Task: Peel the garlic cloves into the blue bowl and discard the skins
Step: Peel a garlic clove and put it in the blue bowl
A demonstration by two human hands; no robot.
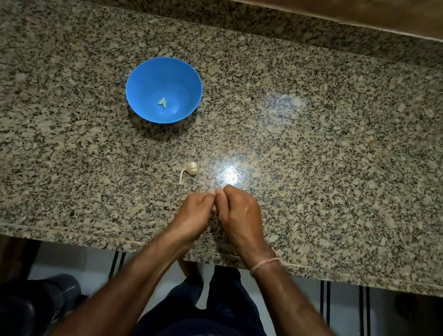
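A speckled granite counter (328, 141) runs wall to wall here, polished enough to throw back a bright glare from the lamp overhead. A blue bowl (142, 81) sits on it toward the left, well back from the front edge, with a couple of pale peeled cloves (162, 102) lying at its bottom. Nearer the front edge rests a small garlic bulb (192, 168), its thin dry stem curling down toward the edge. The bowl and bulb stand well apart.

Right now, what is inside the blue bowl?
The blue bowl holds a small pale greenish bit, likely peeled garlic, near its bottom; the rest of its inside is bare. Whatever the left hand and right hand pinch between them is covered.
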